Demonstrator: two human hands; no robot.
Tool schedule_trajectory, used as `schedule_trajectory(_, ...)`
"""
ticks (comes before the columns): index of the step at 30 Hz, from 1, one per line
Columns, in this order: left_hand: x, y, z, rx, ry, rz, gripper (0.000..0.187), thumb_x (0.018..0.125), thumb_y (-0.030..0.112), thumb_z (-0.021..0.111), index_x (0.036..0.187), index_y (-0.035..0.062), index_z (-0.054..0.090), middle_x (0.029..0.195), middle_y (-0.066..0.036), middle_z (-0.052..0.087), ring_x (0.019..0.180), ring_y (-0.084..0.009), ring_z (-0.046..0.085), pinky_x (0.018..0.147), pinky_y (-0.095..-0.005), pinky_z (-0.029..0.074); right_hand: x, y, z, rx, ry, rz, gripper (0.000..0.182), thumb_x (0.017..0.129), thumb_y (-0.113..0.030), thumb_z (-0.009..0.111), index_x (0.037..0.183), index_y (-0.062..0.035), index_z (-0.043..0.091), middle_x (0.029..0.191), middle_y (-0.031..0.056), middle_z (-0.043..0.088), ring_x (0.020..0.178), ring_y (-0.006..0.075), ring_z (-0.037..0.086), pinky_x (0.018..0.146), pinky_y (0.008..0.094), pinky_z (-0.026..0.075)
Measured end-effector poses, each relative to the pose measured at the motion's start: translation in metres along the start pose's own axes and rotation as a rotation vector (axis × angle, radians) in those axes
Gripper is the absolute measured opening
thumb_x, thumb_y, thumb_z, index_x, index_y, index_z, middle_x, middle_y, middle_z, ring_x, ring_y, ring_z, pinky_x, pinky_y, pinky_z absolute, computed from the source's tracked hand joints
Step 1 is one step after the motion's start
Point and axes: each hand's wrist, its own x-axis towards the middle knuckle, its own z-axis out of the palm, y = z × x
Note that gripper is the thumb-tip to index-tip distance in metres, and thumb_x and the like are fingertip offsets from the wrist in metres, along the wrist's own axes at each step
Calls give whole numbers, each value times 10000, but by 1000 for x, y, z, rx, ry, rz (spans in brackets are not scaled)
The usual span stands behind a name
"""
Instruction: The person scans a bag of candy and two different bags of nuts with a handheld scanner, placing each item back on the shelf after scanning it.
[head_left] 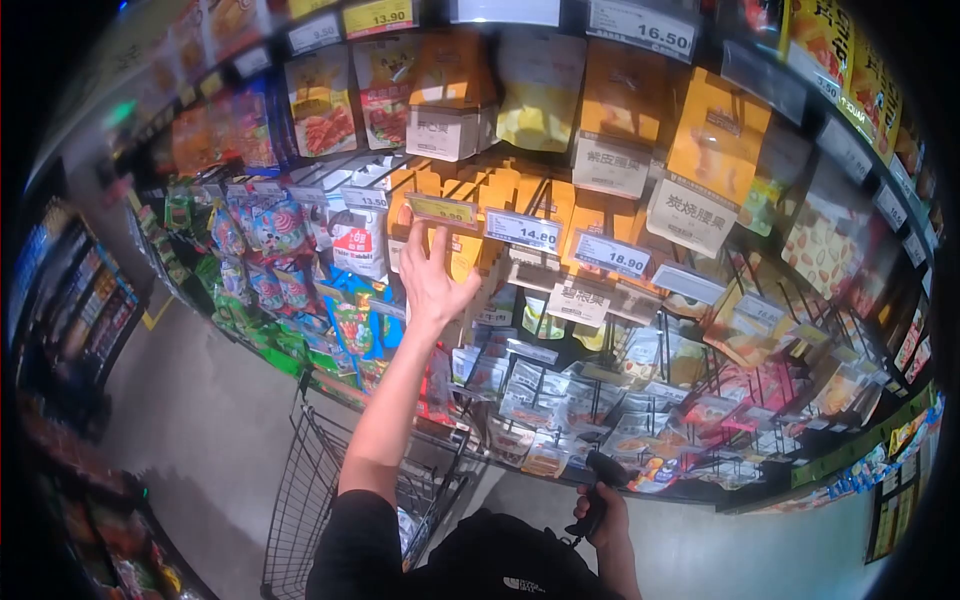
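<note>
Person at snack shelves, one arm raised, cart in front.

Nearest, the right hand (603, 512) grips a dark handheld device (604, 478). The wire cart (310, 480) stands at near left. Farther off, the left hand (432, 275) is raised with fingers spread wide, empty, touching orange packets (462, 250) beneath a yellow price tag (442, 211).

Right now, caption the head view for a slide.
Left hand reaches toward hanging snack packets; right hand grips a black handle.
</note>
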Motion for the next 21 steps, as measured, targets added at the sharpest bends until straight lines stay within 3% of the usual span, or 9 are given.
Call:
schedule_trajectory(10, -1, 8, -11, -26, 93, 53, 793, 644, 290, 739, 1368, 97, 479, 1456, -194, 343, 1249, -431, 374, 1039, -536, 333, 2, -2, 3, -55, -53, 1, 264, 929, -223, 561, 1140, -72, 517, 907, 126, 622, 652, 203, 557, 549, 342, 451)
schedule_trajectory(14, 4, 7, 4, -6, 77, 13, 784, 658, 330, 734, 1359, 93, 474, 1462, -155, 358, 1214, -450, 382, 1014, -562, 339, 3, -4, 5, 12, -76, 21, 244, 933, -160, 562, 1142, -44, 510, 893, 146, 633, 634, 217, 577, 542, 360, 479)
schedule_trajectory(18, 10, 9, 14, 137, 90, 22, 789, 639, 328, 749, 1329, 61, 477, 1445, -186, 376, 1132, -448, 433, 955, -554, 387, 1, -4, 5, -53, -91, 13, 250, 917, -219, 587, 1106, -66, 529, 912, 114, 624, 665, 198, 559, 566, 338, 456)
schedule_trajectory(21, 10, 8, 9, 109, 83, 84, 765, 659, 322, 732, 1329, 50, 482, 1429, -190, 404, 1193, -420, 434, 993, -533, 364, 3, -3, 2, -40, -91, 12, 245, 922, -223, 587, 1081, -48, 526, 913, 121, 626, 670, 198, 563, 572, 338, 461)
